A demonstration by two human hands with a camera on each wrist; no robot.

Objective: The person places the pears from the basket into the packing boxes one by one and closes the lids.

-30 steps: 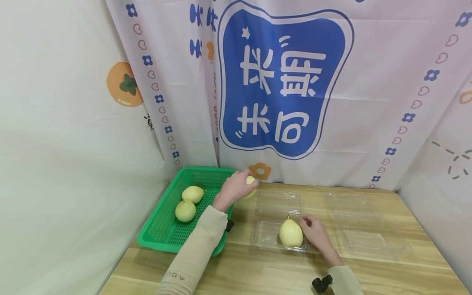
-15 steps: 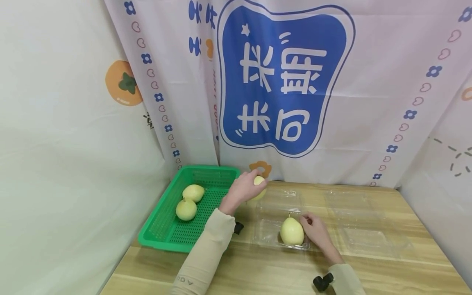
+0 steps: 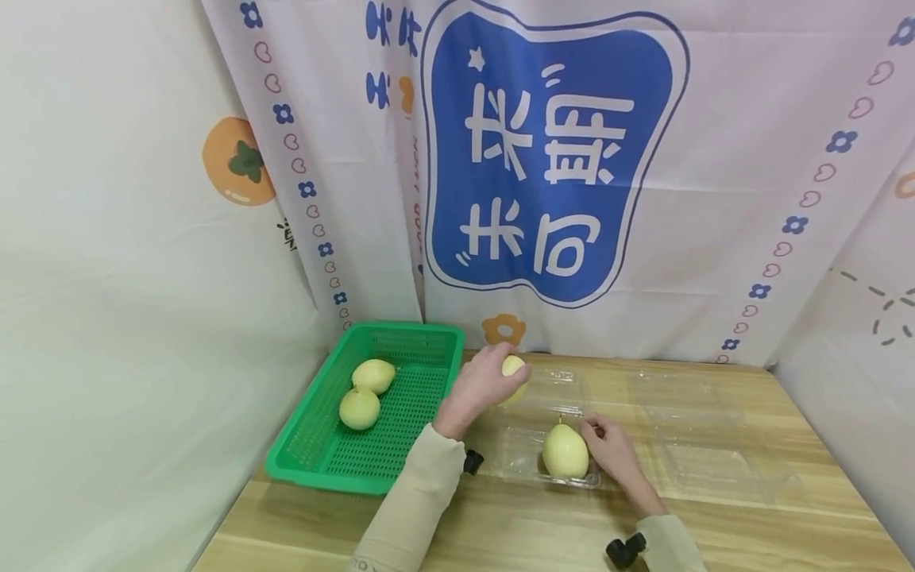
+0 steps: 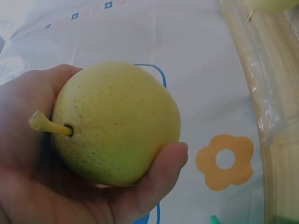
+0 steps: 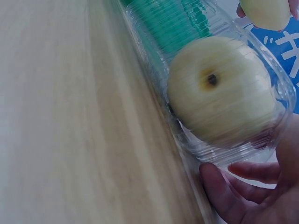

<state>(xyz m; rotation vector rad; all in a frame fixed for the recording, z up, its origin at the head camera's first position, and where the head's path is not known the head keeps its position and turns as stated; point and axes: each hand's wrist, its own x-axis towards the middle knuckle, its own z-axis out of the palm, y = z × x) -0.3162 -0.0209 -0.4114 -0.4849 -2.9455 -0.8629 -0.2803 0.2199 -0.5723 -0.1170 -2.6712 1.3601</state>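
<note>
Far left: green basket (image 3: 346, 459) on the wood-grain bench (image 3: 515, 520), two yellow pears in it, touching; the farther pear (image 3: 374, 376) lies on its side, the nearer pear (image 3: 360, 408) just below it.

Next, left hand (image 3: 486, 379), raised between basket and clear box, fingers curled round a third pear (image 4: 114, 123). Head view gives only part of that fruit past the knuckles; the left wrist view gives nearly all of it: freckled skin, thick stem, thumb and fingers on either side.

Centre right: unfolded clear box (image 3: 518, 454). A fourth pear (image 3: 565, 451) sits at the right end of its near half, stem pointing away from the person. Right wrist view shows the other end, a brown blossom scar, and basket green through the plastic.

Beside it, right hand (image 3: 613, 449), fingers bent at the box's right end. Right wrist view has them close against the plastic; cannot tell if they pinch the wall or merely touch it.

Far right: second clear box (image 3: 708, 462), also unfolded on the bench. Behind all, printed cloth (image 3: 715, 199), lettering turned sideways.
</note>
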